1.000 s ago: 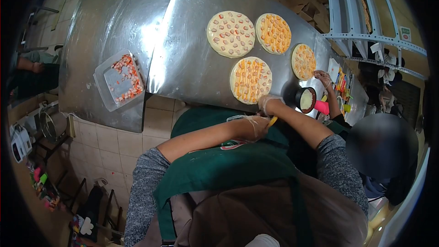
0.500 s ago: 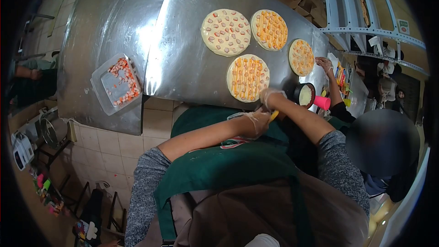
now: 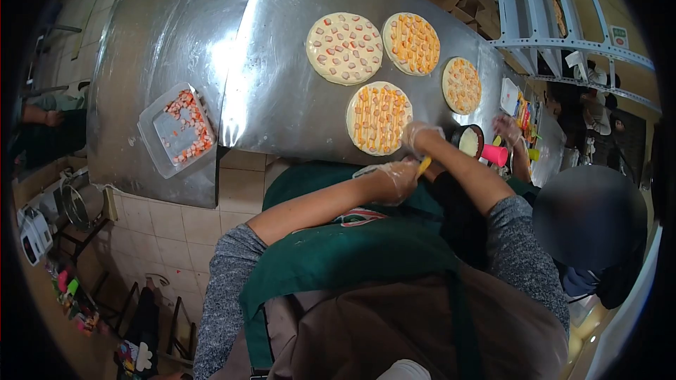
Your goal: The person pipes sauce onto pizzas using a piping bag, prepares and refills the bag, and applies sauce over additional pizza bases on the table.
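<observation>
My left hand (image 3: pixel 396 181), in a clear plastic glove, is closed near the front of my green apron. A narrow yellow thing (image 3: pixel 424 165) sticks out of its fingers; its kind is not clear. My right hand (image 3: pixel 420 136), also gloved, is just above it, beside the table's front edge, its fingers mostly hidden. Close to that hand lies a round of dough (image 3: pixel 380 118) with orange sauce stripes and pale pink cubes. Behind it are another striped round (image 3: pixel 412 43) and a round with cubes but no stripes (image 3: pixel 344 48).
A smaller topped round (image 3: pixel 462 86) lies to the right, near a dark bowl of pale shreds (image 3: pixel 468 142) and a pink cup (image 3: pixel 495 155). A co-worker's gloved hand (image 3: pixel 508 129) is beyond. A clear tub of red-and-white cubes (image 3: pixel 182 130) stands left on the metal table (image 3: pixel 282 112).
My hands have drawn slightly apart, the left shifting a little down with the yellow thing. The co-worker's hand has pulled back from the smaller round.
</observation>
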`<state>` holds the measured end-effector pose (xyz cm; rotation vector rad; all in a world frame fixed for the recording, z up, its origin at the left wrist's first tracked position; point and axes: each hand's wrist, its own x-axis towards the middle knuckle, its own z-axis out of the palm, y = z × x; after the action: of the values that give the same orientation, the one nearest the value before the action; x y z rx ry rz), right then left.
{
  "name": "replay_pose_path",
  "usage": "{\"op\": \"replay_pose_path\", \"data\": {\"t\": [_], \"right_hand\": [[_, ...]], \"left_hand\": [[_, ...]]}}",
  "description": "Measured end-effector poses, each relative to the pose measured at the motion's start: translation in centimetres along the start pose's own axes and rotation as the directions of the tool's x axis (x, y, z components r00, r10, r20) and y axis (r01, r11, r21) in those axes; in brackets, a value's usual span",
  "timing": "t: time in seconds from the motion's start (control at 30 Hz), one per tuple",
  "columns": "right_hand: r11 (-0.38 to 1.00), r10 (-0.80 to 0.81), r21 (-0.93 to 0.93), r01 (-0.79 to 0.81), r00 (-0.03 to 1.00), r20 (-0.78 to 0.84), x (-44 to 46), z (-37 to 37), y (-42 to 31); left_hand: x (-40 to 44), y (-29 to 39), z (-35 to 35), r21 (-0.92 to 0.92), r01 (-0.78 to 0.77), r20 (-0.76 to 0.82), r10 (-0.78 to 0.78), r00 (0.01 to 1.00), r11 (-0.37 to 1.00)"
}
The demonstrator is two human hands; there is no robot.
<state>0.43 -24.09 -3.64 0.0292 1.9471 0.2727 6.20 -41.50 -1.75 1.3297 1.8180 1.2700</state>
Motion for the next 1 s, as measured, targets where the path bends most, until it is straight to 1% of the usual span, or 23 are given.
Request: {"op": "replay_pose_path", "data": {"t": [0.03, 0.1, 0.13, 0.17, 0.2, 0.23, 0.3, 0.33, 0.4, 0.43, 0.5, 0.53, 0.57, 0.6, 0.63, 0.7, 0.77, 0.8, 0.87, 0.9, 0.93, 0.97, 1.0], "right_hand": [[0.995, -0.056, -0.080, 0.061, 0.996, 0.062, -3.1, -1.0, -1.5], [0.995, -0.078, -0.056, 0.080, 0.996, 0.033, -2.9, 0.8, -1.7], [0.995, -0.089, -0.043, 0.090, 0.996, 0.019, -2.4, 1.6, -1.5], [0.998, -0.058, -0.040, 0.057, 0.998, -0.017, -1.3, 1.9, -0.9], [0.999, -0.027, -0.035, 0.025, 0.998, -0.055, 0.3, 1.5, 0.0], [1.000, 0.005, -0.028, -0.007, 0.996, -0.092, 1.6, 0.8, 0.7], [0.987, 0.096, 0.144, -0.077, 0.987, -0.129, 1.4, -2.4, 1.1], [0.989, 0.093, 0.129, -0.075, 0.985, -0.144, 2.3, -2.8, 1.6], [0.993, 0.087, 0.099, -0.070, 0.980, -0.176, 4.1, -2.4, 2.5], [0.991, 0.099, 0.109, -0.083, 0.982, -0.158, 4.9, -1.0, 2.9], [0.986, 0.124, 0.123, -0.109, 0.985, -0.121, 6.0, 2.3, 3.4], [0.998, 0.058, 0.039, -0.055, 0.996, -0.067, 3.4, 2.0, 2.3], [0.999, -0.005, -0.043, 0.005, 1.000, -0.009, -1.2, 0.3, 0.1], [0.990, -0.064, -0.122, 0.070, 0.997, 0.053, -3.5, -0.8, -1.0], [0.991, -0.058, -0.117, 0.065, 0.996, 0.063, -2.8, 0.0, -0.7], [0.993, -0.047, -0.108, 0.055, 0.996, 0.081, -1.2, 1.6, 0.1], [1.000, 0.028, 0.000, -0.028, 0.996, -0.079, 0.0, 0.7, 1.2], [0.996, 0.072, 0.060, -0.064, 0.985, -0.155, 0.6, -0.1, 1.6], [0.995, 0.070, 0.081, -0.055, 0.978, -0.195, 1.9, -1.0, 2.5], [0.995, 0.069, 0.091, -0.050, 0.974, -0.215, 2.7, -1.4, 3.1], [0.985, 0.113, 0.151, -0.079, 0.967, -0.227, 3.7, -1.2, 3.1], [0.994, 0.082, 0.090, -0.065, 0.977, -0.196, 4.0, -0.6, 3.3], [0.998, 0.053, 0.028, -0.049, 0.985, -0.162, 2.9, -0.5, 2.7]], "left_hand": [[-0.1, -2.5, 4.3, 0.105, -0.150, -0.075, 0.159, 0.984, 0.983], [-0.3, -3.5, 6.2, 0.124, -0.207, -0.170, 0.227, 0.959, 0.970], [-0.5, -2.1, 4.6, 0.024, -0.127, -0.198, 0.130, 0.972, 0.992], [-0.6, -0.7, 3.0, -0.079, -0.048, -0.215, 0.030, 0.976, 0.996], [-0.9, 2.5, -2.1, -0.265, 0.249, 0.045, -0.246, 0.968, 0.931], [-0.5, 2.0, -2.4, -0.249, 0.250, 0.029, -0.250, 0.968, 0.936], [0.6, 1.3, -2.5, -0.217, 0.249, 0.002, -0.255, 0.967, 0.944], [1.1, 0.9, -2.4, -0.171, 0.220, -0.044, -0.230, 0.972, 0.960], [1.5, 0.6, -2.6, -0.233, 0.238, -0.007, -0.247, 0.969, 0.943], [1.6, 0.7, -2.7, -0.264, 0.248, 0.011, -0.255, 0.967, 0.932], [0.9, 0.3, -1.2, -0.218, 0.180, -0.037, -0.192, 0.981, 0.959], [0.5, 0.3, -0.5, -0.194, 0.146, -0.059, -0.160, 0.985, 0.970], [0.1, 0.6, -0.3, -0.157, 0.107, 0.007, -0.107, 0.994, 0.982], [-0.3, 0.8, -0.3, -0.121, 0.065, 0.074, -0.056, 0.996, 0.990], [-0.5, 1.0, -0.4, -0.090, 0.021, 0.143, -0.008, 0.990, 0.996], [-0.3, 1.9, -1.2, -0.170, 0.159, 0.091, -0.145, 0.985, 0.972], [-0.1, 2.9, -2.2, -0.256, 0.286, 0.050, -0.282, 0.958, 0.923], [0.2, 2.6, -2.2, -0.224, 0.271, 0.036, -0.270, 0.962, 0.936], [1.0, 1.7, -2.5, -0.159, 0.242, 0.012, -0.243, 0.970, 0.957], [1.3, 1.6, -2.6, -0.183, 0.249, 0.009, -0.252, 0.968, 0.951], [1.5, 1.5, -2.7, -0.206, 0.256, 0.005, -0.261, 0.965, 0.944], [1.5, 1.4, -2.8, -0.229, 0.263, 0.001, -0.270, 0.963, 0.937], [1.4, 1.3, -2.5, -0.179, 0.211, 0.000, -0.215, 0.977, 0.961]]}}
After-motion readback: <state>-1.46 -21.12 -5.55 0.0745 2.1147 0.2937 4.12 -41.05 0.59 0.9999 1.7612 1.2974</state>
